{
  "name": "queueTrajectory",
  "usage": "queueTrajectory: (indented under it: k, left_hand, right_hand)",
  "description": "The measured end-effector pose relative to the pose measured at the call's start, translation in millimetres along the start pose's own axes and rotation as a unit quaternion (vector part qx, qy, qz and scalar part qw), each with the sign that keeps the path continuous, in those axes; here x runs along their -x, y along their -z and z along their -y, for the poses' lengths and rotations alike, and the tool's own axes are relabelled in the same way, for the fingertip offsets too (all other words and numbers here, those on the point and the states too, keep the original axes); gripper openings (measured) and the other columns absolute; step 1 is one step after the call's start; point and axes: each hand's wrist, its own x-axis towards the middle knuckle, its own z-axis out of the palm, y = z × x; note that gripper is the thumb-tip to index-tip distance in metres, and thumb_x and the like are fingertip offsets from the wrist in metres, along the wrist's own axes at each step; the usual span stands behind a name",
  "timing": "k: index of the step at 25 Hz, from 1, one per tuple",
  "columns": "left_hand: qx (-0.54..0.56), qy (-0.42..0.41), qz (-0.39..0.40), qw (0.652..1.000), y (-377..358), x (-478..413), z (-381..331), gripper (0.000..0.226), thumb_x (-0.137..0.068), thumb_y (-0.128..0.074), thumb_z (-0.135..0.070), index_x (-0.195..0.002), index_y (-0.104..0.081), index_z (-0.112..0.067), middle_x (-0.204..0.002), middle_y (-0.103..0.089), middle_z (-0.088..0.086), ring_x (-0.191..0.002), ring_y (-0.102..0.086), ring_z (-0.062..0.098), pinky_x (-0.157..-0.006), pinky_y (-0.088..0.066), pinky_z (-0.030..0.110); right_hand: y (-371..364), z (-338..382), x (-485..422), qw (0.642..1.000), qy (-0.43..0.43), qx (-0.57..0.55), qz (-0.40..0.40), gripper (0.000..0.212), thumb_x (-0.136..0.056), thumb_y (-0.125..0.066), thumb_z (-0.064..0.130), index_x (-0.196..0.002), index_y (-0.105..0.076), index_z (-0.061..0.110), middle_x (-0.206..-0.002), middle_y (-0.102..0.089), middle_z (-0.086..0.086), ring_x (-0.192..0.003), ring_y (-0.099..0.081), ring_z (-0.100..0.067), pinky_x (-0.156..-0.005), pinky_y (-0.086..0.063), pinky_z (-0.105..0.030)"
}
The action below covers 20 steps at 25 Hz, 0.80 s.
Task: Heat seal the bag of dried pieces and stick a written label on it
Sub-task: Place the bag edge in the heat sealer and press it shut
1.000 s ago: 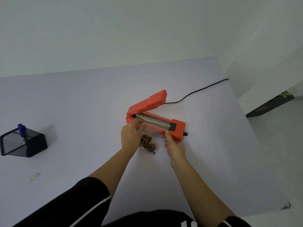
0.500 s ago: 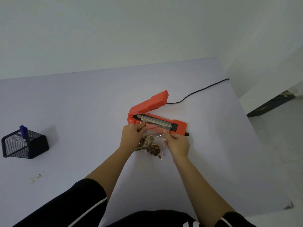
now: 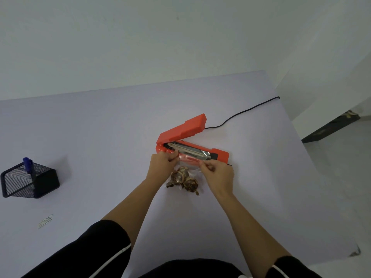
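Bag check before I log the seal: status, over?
Left hand and right hand pinch bag top at sealer. Lid up, unsealed. Nothing blocking.

A pale lavender table (image 3: 100, 127) stands against plain white walls (image 3: 140, 37).

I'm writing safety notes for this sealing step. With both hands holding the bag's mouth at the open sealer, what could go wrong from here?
1. The left hand and right hand pinch the bag right at the sealer's raised arm; closing it could catch or burn fingertips.
2. The mouth looks wrinkled between the hands, so the seal may come out creased or incomplete.
3. The dried pieces sit close to the bar; one sliding forward could block the seam.
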Motion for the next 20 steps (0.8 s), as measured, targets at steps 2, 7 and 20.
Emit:
queueTrajectory:
  k: [2,7,20]
  left_hand:
    - [0.009,0.004,0.000,1.000,0.5,-0.7,-0.4,0.021,-0.090,-0.058,-0.020,-0.106,-0.070,-0.013,-0.080,-0.071,0.011,-0.074,-0.067,0.029,-0.075,-0.055,0.035]
    - [0.017,0.009,0.009,1.000,2.7,-0.5,-2.7,0.022,-0.090,-0.058,-0.021,-0.107,-0.069,-0.012,-0.080,-0.070,0.006,-0.069,-0.064,0.019,-0.066,-0.048,0.016]
    - [0.020,0.011,0.006,1.000,0.8,-4.1,-2.3,0.020,-0.090,-0.058,-0.023,-0.100,-0.072,-0.012,-0.064,-0.060,-0.004,-0.057,-0.054,0.012,-0.054,-0.038,0.009]
  right_hand:
    - [-0.1,-2.8,0.0,1.000,0.005,-0.003,0.002,0.013,-0.082,-0.068,0.025,-0.087,-0.075,0.016,-0.069,-0.072,0.003,-0.058,-0.060,-0.002,-0.053,-0.040,-0.003]
    - [1.9,2.2,-8.0,0.995,-0.077,-0.069,0.000,0.019,-0.079,-0.071,0.031,-0.082,-0.075,0.013,-0.070,-0.072,0.001,-0.063,-0.063,-0.005,-0.060,-0.048,-0.014]
    - [6.3,-10.8,-8.9,0.993,0.019,-0.109,0.029,0.008,-0.080,-0.071,0.019,-0.082,-0.073,0.012,-0.073,-0.072,-0.002,-0.068,-0.068,-0.014,-0.067,-0.055,-0.023]
